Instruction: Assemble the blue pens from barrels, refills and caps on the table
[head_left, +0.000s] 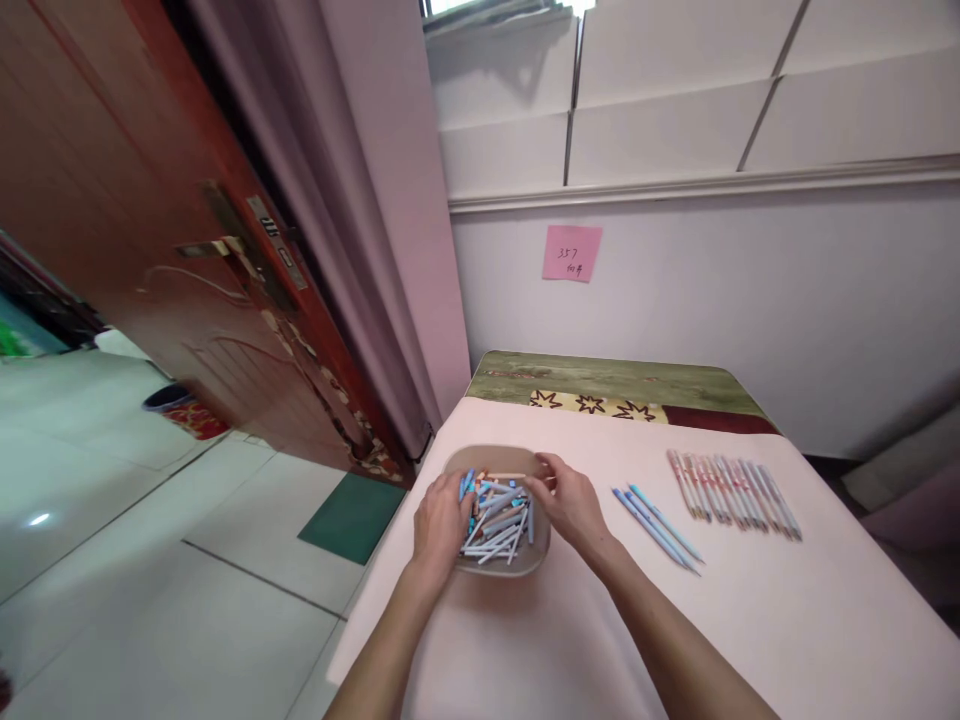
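Observation:
A beige plastic basin (540, 560) with rounded corners sits near the left side of the pink-white tabletop. Inside lies a jumble of thin white and grey sticks (499, 535), mixed with blue and orange-brown pieces that look like pen parts. My left hand (439, 520) is closed over the basin's left rim, its fingertips beside some blue pieces (469, 485). At the right rim my right hand (570, 498) is closed, its thumb on the inside and its fingers over the edge. Right of it lie several blue pens (656, 528) side by side.
Farther right, a row of pens with reddish patterns (731, 492) lies on the table (810, 620). A pink note (572, 253) is stuck to the wall behind. To the left are a wooden door (225, 250), a curtain, a green mat (352, 517) and a bin (184, 410).

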